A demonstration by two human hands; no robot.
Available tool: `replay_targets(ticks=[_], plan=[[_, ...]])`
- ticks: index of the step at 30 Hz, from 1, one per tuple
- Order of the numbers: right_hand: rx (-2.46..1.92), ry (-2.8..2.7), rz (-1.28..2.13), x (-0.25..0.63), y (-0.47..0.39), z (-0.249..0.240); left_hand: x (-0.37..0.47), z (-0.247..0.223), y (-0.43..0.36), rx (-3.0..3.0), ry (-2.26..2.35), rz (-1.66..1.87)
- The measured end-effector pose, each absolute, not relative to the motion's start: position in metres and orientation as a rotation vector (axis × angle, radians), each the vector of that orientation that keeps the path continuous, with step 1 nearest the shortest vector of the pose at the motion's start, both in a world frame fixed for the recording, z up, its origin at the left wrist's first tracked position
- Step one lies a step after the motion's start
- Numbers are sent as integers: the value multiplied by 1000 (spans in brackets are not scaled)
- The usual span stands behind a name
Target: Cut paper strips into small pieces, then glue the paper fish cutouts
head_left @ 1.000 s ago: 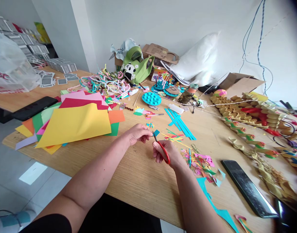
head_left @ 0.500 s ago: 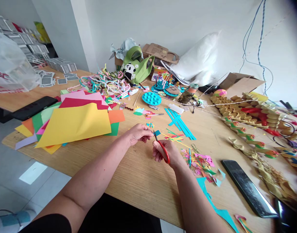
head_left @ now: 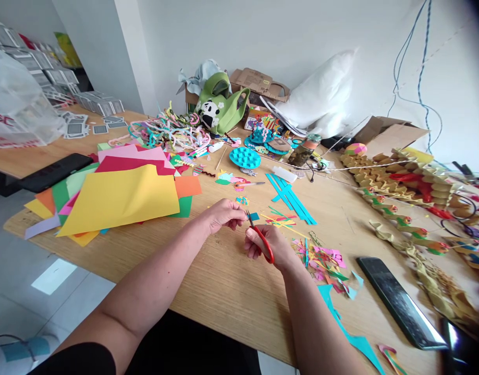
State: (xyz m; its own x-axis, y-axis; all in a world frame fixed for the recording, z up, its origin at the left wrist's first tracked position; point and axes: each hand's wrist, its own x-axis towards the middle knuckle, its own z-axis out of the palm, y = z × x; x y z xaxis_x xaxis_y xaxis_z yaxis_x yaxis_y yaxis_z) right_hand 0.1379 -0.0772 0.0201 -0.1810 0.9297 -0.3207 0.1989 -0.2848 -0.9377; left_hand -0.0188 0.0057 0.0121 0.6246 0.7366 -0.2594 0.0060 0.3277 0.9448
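My right hand (head_left: 268,246) is closed on a pair of scissors (head_left: 268,251) with red handles. The blades point up and to the left, toward my other hand. Thumb and fingers of my left hand (head_left: 228,213) are pinched together on a small piece of blue paper (head_left: 255,216), which shows on the right side of the blades. Its part at the left fingertips is mostly hidden. Just beyond the hands lie small cut bits of paper (head_left: 242,200) and thin coloured paper strips (head_left: 283,221).
Coloured paper sheets (head_left: 122,200) are stacked at left beside a black phone (head_left: 56,172). Blue strips (head_left: 290,198) lie ahead. Paper scraps (head_left: 321,260) and another phone (head_left: 399,302) are at right. A green panda bag (head_left: 227,112) stands by the wall.
The visible part of the blue paper has shifted very slightly down beside the blades. Both hands stay almost in place.
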Motion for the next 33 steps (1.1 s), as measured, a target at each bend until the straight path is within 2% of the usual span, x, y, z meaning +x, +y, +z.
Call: replay_targets(ticks=[33], plan=[[-1474,-1250,1497,137,-77,16,-18,15,5,1076,828,585]])
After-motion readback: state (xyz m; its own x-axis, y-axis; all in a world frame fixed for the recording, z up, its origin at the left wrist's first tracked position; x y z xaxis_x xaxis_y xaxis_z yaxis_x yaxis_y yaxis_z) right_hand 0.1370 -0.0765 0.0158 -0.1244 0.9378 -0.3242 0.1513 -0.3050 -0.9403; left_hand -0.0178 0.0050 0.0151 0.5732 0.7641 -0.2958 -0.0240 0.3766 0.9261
